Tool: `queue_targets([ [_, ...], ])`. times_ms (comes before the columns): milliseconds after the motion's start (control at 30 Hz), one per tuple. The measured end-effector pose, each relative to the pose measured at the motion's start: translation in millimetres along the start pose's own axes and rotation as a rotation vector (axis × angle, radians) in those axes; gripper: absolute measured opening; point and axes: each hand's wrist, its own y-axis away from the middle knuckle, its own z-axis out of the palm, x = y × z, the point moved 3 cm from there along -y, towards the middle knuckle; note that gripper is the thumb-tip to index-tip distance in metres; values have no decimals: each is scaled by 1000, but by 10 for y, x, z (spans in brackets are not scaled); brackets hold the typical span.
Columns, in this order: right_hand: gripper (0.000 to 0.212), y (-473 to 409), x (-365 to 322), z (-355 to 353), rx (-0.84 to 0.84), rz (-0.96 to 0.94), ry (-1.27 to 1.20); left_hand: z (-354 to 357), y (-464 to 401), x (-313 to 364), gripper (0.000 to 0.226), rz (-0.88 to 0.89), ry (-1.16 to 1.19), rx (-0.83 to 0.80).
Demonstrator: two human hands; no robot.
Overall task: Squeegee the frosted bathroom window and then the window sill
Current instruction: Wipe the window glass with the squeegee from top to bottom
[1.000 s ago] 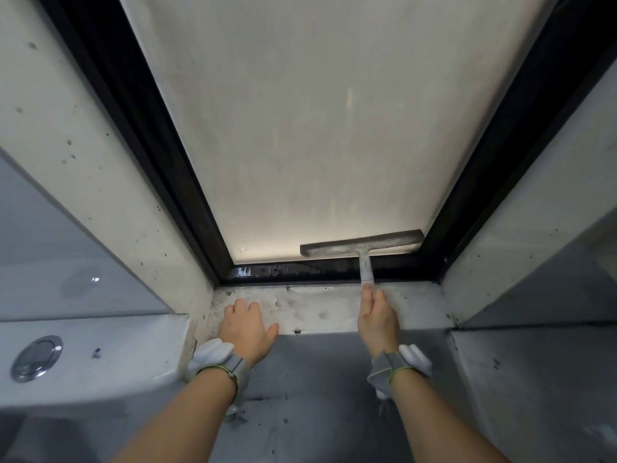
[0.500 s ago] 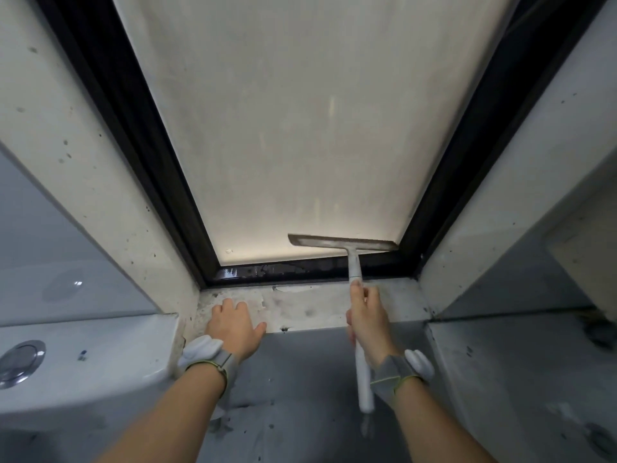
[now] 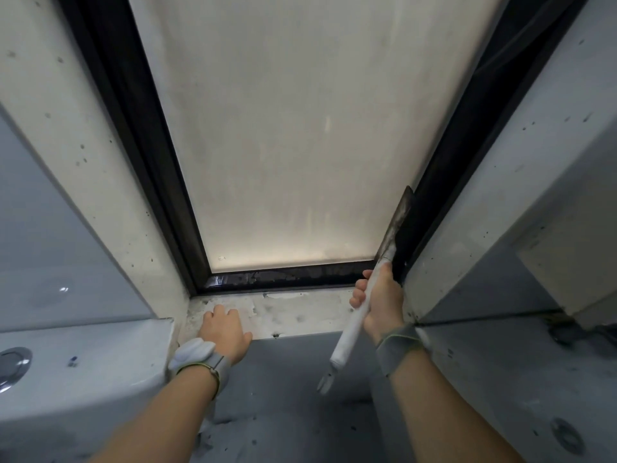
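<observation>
The frosted window pane fills the upper middle, set in a black frame. Below it lies the stained pale window sill. My right hand grips the white handle of the squeegee. Its grey blade is turned nearly upright and lies along the pane's lower right edge, beside the right frame. My left hand rests flat on the left part of the sill, fingers straight. Both wrists wear grey bands.
A white toilet cistern with a chrome flush button stands at the lower left. Speckled pale reveal walls flank the window on both sides. A grey ledge runs at the lower right.
The squeegee blade has swung from lying level along the pane's bottom edge to nearly upright at the right frame. My right hand moved right and up. My left hand stayed on the sill.
</observation>
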Motion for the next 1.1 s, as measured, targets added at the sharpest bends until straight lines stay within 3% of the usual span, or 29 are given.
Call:
queue_targets([
  [533, 42, -174, -318, -166, -48, 102, 25, 13, 17, 10, 50, -5, 32, 42],
  [1100, 40, -60, -443, -207, -32, 67, 117, 45, -19, 8, 48, 5, 31, 35],
])
